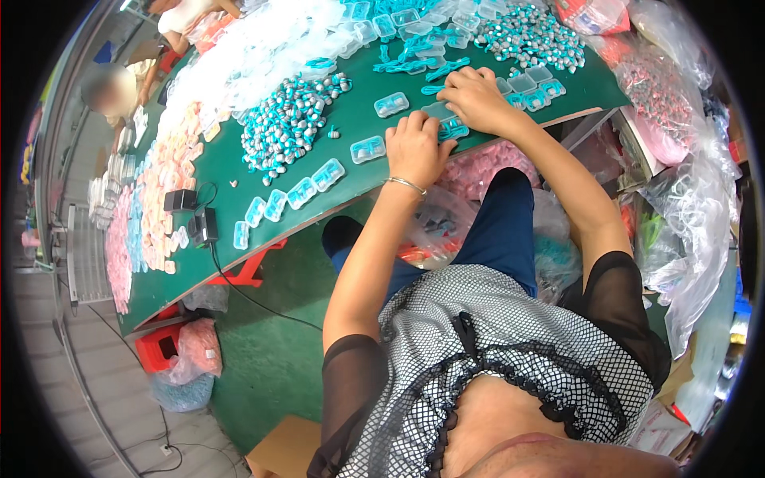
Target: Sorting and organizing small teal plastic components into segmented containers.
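Observation:
My left hand (416, 149), with a bracelet at the wrist, has its thumb and forefinger closed at the left end of a clear plastic case (453, 128) with teal contents. The case's raised lid is partly hidden by my hands. My right hand (478, 101) lies palm down just beyond it, fingers apart, near teal cords (433, 90); what is under its palm is hidden. Left of my left hand lies a filled case (367, 150), and another filled case (391, 104) sits farther off. More open cases (535, 98) with teal contents stand right of my right hand.
Filled cases (302, 193) line the near edge of the green table (351, 88). A heap of teal-and-silver earplugs (285, 123) lies left, another heap (530, 38) at the far right. Black power adapters (205, 225) with a cable sit near the left edge. Other people sit at the far left.

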Demonstrator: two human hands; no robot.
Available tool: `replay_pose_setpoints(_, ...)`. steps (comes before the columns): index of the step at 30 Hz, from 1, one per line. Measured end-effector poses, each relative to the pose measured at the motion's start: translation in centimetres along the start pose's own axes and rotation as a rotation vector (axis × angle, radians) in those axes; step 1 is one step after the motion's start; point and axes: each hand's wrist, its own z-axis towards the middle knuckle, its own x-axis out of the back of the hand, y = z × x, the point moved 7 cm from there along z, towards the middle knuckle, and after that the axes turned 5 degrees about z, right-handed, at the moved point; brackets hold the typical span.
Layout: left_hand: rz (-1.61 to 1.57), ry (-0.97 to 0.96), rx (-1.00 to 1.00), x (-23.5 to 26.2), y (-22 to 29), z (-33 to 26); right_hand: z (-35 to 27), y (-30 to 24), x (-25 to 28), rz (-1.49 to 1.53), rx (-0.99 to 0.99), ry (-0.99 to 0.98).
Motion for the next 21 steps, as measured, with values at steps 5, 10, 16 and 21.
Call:
replay_pose_setpoints(5,-0.093,-0.038,0.049,0.3,-0.7,-0.4,-0.3,-0.2,0.5,0.126,-0.001,0.021)
replay_pose_setpoints(10,-0.245,0.120,0.096,0.9,-1.0,-0.4,-1.1,-0.3,1.8,0.379,0.128,0.045)
replay_pose_setpoints(16,-0.216,0.027,-0.019,0.1,-1.2,-0.4,-3.8,-2.8,3.2,0.386,0.249,0.064)
replay_pose_setpoints(21,-0.226,0.049,-0.029,0.3,-1.2,-0.2,-4.0,-3.3,2.8,0.361,0.204,0.125)
